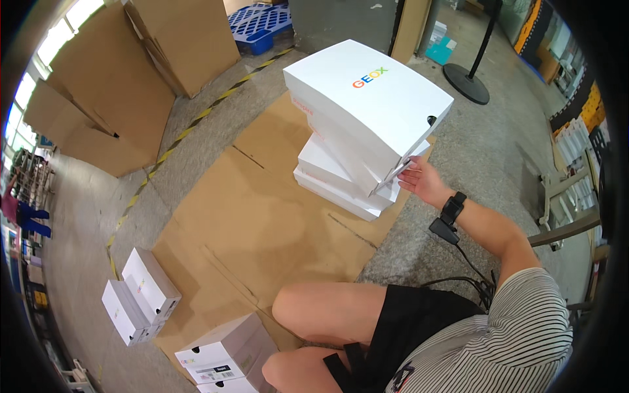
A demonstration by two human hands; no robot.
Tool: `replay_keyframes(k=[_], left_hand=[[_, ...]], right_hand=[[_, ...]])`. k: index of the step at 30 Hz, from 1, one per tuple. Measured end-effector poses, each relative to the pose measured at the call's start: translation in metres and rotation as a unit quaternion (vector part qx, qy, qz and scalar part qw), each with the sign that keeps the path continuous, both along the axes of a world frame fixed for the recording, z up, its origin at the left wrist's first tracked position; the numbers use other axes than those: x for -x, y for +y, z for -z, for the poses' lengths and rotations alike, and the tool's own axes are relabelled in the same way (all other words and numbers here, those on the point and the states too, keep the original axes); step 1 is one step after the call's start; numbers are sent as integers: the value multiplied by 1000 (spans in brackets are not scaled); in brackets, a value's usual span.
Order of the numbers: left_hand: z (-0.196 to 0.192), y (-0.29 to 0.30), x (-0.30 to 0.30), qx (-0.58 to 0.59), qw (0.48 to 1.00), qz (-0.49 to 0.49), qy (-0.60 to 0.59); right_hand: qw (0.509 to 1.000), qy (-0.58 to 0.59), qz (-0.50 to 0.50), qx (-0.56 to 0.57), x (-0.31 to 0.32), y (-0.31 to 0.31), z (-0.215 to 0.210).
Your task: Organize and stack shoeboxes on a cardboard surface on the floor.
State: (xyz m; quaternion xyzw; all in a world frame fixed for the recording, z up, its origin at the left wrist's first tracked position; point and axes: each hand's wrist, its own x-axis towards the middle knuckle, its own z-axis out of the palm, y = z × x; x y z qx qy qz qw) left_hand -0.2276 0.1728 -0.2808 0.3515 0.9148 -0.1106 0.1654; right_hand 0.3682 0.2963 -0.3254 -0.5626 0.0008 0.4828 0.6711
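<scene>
A large white shoe box [393, 108] with coloured letters on its lid sits askew on top of a stack, its lid slightly bowed. My right hand [429, 183], with a black strap and device [452, 213] on the wrist, reaches in from the right. Its bent fingers close on the near right end of that box, at a thin edge or flap; the fingertips are partly hidden. Beneath lie more white boxes [327, 183], turned at a different angle. My left hand is out of the picture.
The stack stands on a flat cardboard sheet [216, 203]. Smaller shoe boxes [151, 285] lie at the left, others [226, 354] beside my knees. Large cartons [105, 92], yellow-black floor tape [190, 128], a blue pallet [259, 33] and a black post base [466, 82] surround it.
</scene>
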Motion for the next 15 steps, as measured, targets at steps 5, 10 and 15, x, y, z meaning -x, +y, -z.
replay_keyframes(k=[5,10,15], left_hand=[[29,-19,40,46,999,18,15],[20,-19,34,13,999,8,-28],[19,-19,28,7,1000,-1,3]], right_hand=[[998,10,-58,35,-4,12,6],[991,4,-111,71,-1,24,15],[994,-1,-107,14,-6,39,25]])
